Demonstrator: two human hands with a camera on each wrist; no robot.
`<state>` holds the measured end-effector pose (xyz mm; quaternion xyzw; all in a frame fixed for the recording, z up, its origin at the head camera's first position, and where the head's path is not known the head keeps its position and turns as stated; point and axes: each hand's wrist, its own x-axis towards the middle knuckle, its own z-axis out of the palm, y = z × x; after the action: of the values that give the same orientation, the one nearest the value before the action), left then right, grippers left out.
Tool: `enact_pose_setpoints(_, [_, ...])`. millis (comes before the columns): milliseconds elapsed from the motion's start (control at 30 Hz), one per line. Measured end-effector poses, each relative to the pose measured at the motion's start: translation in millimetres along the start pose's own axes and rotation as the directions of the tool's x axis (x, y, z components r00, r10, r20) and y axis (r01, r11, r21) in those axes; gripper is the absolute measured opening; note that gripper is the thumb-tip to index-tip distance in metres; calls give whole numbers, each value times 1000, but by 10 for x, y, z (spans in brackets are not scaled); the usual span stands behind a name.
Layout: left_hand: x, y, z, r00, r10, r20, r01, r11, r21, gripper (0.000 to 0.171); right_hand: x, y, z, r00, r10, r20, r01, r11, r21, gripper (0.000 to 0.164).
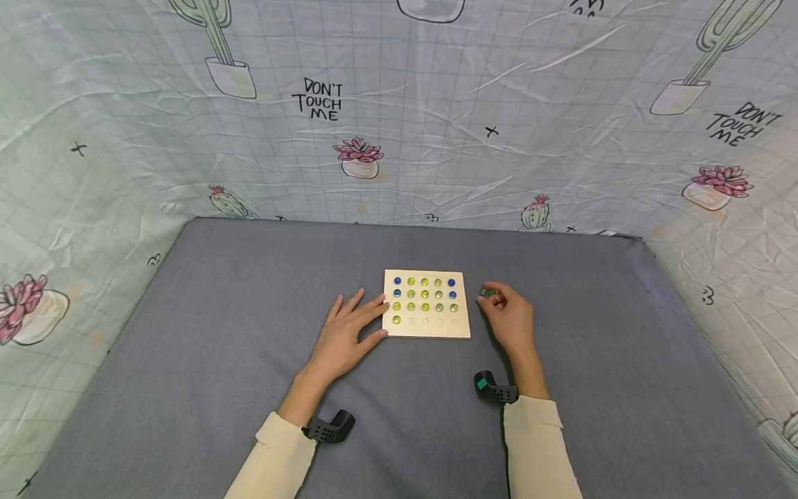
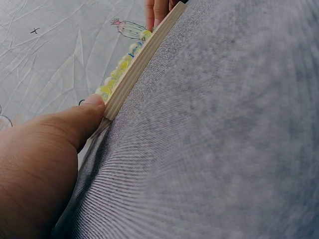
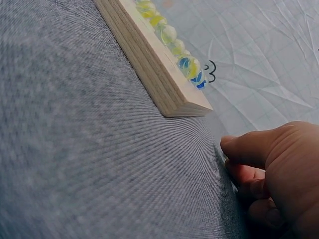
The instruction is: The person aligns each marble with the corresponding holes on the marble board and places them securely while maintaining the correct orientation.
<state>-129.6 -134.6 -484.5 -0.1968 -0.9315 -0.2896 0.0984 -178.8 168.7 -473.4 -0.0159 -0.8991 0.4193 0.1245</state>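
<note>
In the head view a pale wooden board (image 1: 427,330) lies flat on the cloth, with rows of hollows. Glass marbles fill its upper rows: mostly yellow-green marbles (image 1: 425,294), with blue marbles (image 1: 397,281) in both top corners. One marble sits at the left of the front row; the other hollows there are bare. My left hand (image 1: 339,341) spreads its fingers at the board's left edge, thumb against the front left corner. Right of the board, my right hand (image 1: 511,319) curls thumb and fingers round green glass marbles (image 1: 488,292), partly hidden by the fingers.
Grey cloth (image 1: 218,360) covers the table, slightly wrinkled. A printed curtain (image 1: 424,90) with cactus drawings hangs behind and along both sides. A black wrist device (image 1: 495,389) is worn on the right wrist and another (image 1: 330,427) on the left.
</note>
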Motion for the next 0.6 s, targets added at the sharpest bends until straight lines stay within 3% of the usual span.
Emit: enact_pose_setpoints(600, [2,3,-14,1000,1,2,-1,1000,-9,50,-8,-7,-20,999,-22,25,21,1000,16,21])
